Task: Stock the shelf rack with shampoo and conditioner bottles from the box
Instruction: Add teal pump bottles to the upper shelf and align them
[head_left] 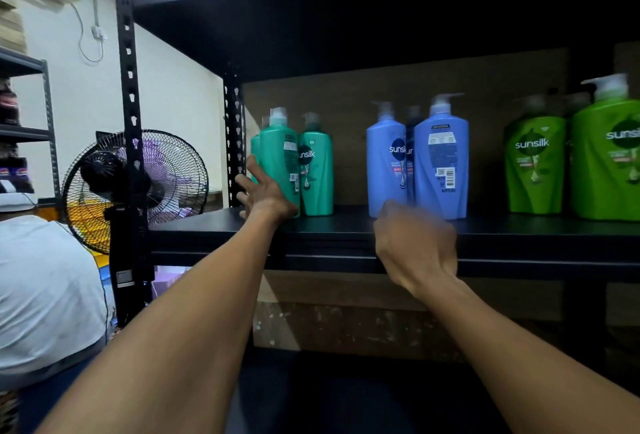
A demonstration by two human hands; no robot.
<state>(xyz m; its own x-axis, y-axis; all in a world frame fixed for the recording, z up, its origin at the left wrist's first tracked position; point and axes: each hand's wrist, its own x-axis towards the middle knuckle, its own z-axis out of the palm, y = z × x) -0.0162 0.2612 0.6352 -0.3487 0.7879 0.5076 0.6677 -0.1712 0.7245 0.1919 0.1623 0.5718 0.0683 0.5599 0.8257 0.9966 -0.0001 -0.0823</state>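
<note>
Head view: the left grip (263, 192), fingers spread and straight, lies against the lower left side of the front teal bottle (278, 156). That bottle stands upright on the black shelf (332, 229) of the rack, touching a second teal bottle (318, 170). The right grip (415, 246) hovers, blurred, at the shelf's front edge just below the blue bottles (441, 163); whether it is clenched or released cannot be told. Green bottles (535, 163) stand further right. A fan (166, 184) stands left of the rack.
</note>
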